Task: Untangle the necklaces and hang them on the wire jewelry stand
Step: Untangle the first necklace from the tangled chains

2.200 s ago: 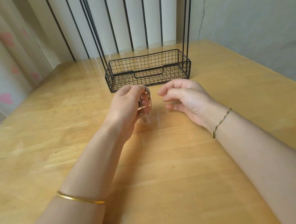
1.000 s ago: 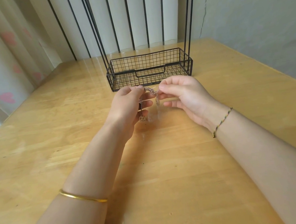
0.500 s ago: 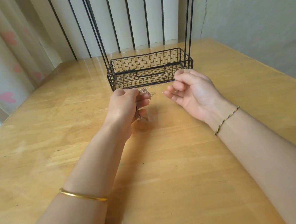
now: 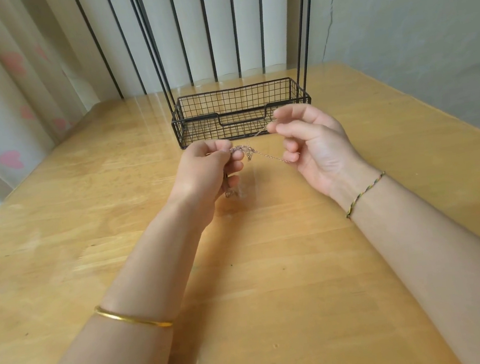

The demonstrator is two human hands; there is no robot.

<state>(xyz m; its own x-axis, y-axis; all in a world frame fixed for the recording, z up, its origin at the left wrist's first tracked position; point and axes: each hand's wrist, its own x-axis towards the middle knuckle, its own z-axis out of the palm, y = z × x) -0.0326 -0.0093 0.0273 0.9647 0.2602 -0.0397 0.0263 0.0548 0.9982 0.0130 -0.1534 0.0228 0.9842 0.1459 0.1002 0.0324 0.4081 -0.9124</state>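
Observation:
A knot of thin rose-gold necklaces (image 4: 244, 151) hangs between my hands, just above the wooden table (image 4: 89, 227). My left hand (image 4: 206, 173) grips the tangled bunch, and a bit of chain dangles below its fingers. My right hand (image 4: 314, 141) pinches a single strand between thumb and forefinger, and that strand runs taut back to the knot. The black wire jewelry stand (image 4: 240, 109) sits right behind my hands, its basket base on the table and its uprights rising out of view.
A pale wall lies to the right and curtains hang to the left and behind the stand. The table's right edge runs diagonally close to my right forearm.
My right hand reached over to the bunch, pinched a strand and drew it out to the right. The left hand kept its hold and rose slightly.

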